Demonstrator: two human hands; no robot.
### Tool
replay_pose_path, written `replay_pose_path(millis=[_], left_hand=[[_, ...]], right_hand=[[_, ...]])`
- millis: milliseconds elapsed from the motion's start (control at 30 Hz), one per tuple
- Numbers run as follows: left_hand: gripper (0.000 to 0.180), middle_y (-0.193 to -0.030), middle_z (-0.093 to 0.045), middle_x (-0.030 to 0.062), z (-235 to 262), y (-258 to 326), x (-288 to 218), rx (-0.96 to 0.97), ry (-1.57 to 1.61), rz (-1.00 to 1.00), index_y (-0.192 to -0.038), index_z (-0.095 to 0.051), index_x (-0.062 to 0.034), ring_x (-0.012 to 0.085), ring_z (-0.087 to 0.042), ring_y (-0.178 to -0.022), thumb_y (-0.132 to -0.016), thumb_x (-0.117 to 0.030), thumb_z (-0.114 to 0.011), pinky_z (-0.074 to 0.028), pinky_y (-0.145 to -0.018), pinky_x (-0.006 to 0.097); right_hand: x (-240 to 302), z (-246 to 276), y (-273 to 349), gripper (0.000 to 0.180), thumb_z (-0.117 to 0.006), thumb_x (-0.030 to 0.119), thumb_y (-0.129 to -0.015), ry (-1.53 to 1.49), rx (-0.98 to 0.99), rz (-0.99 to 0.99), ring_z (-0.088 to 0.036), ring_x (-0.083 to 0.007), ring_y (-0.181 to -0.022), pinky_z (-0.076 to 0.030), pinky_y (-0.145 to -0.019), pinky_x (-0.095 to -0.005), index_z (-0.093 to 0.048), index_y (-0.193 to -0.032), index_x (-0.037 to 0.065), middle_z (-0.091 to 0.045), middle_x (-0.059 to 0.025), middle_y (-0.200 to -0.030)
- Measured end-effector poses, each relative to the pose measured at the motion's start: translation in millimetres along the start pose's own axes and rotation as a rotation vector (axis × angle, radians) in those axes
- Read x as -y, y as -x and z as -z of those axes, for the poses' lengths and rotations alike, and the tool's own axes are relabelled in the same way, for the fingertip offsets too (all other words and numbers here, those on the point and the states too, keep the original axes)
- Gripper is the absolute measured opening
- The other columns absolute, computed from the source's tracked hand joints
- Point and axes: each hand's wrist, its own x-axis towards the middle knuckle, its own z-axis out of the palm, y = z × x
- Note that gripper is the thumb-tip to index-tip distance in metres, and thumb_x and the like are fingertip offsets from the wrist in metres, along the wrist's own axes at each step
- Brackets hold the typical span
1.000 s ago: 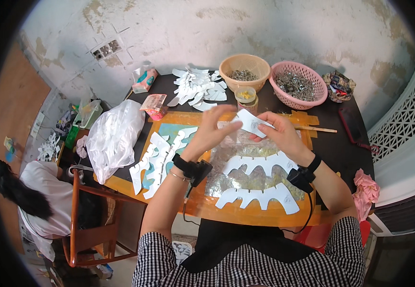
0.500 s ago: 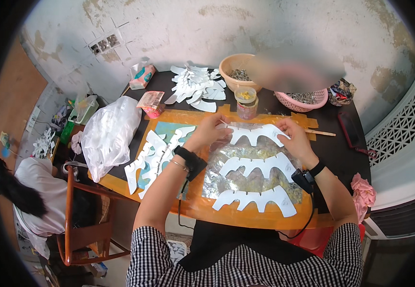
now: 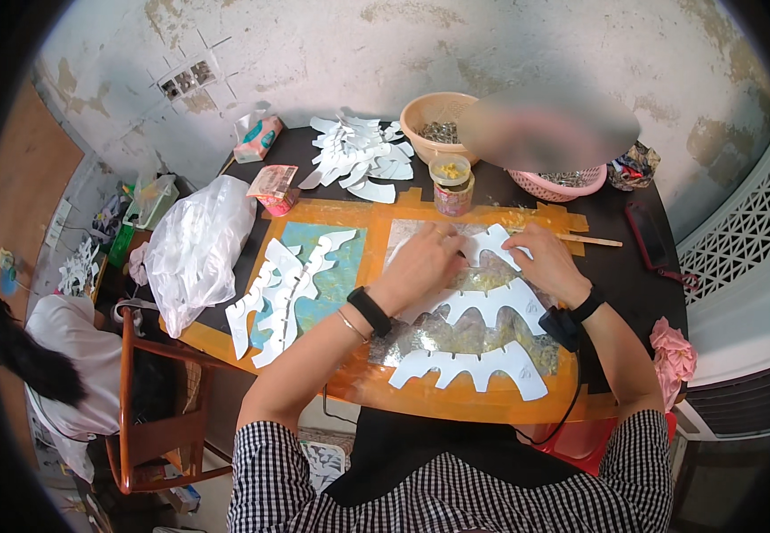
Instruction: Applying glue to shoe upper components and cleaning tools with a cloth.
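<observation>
Fingers bent, grips can't be told: one white scalloped flat piece (image 3: pixel 493 244) is touched by left hand (image 3: pixel 425 265) and right hand (image 3: pixel 548 265), its left part hidden. Two matching pieces (image 3: pixel 496 306) laid nearer body. One pink plastic basket (image 3: pixel 555 186) partly blurred.

Three white, flat cut pieces with arched, toothed lower edges are set one below another over the surface (image 3: pixel 629 280). The uppermost piece (image 3: pixel 492 238) is partly hidden by the left hand (image 3: pixel 434 253), with the right hand (image 3: pixel 536 253) at its right end. The middle piece (image 3: pixel 492 306) and lowest piece (image 3: pixel 469 366) lie flat, spread lengthwise from left to right; small dark notches mark their upper edges.
</observation>
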Motion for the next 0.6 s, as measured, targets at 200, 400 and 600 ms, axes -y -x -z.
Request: replay_pose_path(millis=[200, 400, 600], left_hand=[[0.053, -0.121, -0.057, 0.0156, -11.6, 8.3, -23.2, 0.144, -0.044, -0.025, -0.127, -0.053, -0.0038, 0.0350, -0.051, -0.111, -0.092, -0.044, -0.056, -0.045, -0.092, 0.044], [0.063, -0.130, -0.050, 0.0186, -19.1, 1.7, -39.3, 0.132, -0.080, -0.005, -0.134, -0.048, -0.0026, 0.0403, -0.045, -0.120, -0.094, -0.052, -0.050, -0.039, -0.097, 0.059], [0.072, -0.137, -0.047, 0.0144, -35.5, 2.0, -38.1, 0.136, -0.148, 0.027, -0.136, -0.048, -0.0027, 0.0371, -0.042, -0.123, -0.094, -0.061, -0.041, -0.034, -0.097, 0.067]], right_hand=[[-20.2, 3.7, -6.3, 0.012, -0.061, 0.008, -0.086, -0.067, -0.162, 0.055, -0.057, -0.0337, -0.094, -0.046, -0.080, -0.0419, -0.068, -0.094, 0.004, -0.057, -0.0135, -0.092], [-55.8, 23.4, -1.7, 0.016, -0.063, 0.002, -0.080, 0.273, -0.176, 0.105, -0.055, -0.0319, -0.093, -0.044, -0.083, -0.0397, -0.066, -0.095, 0.003, -0.059, -0.0117, -0.092], [-58.4, 19.6, -1.5, 0.014, -0.063, 0.004, -0.079, 0.272, -0.216, 0.134, -0.055, -0.0311, -0.093, -0.044, -0.083, -0.0414, -0.066, -0.092, 0.004, -0.058, -0.0096, -0.092]])
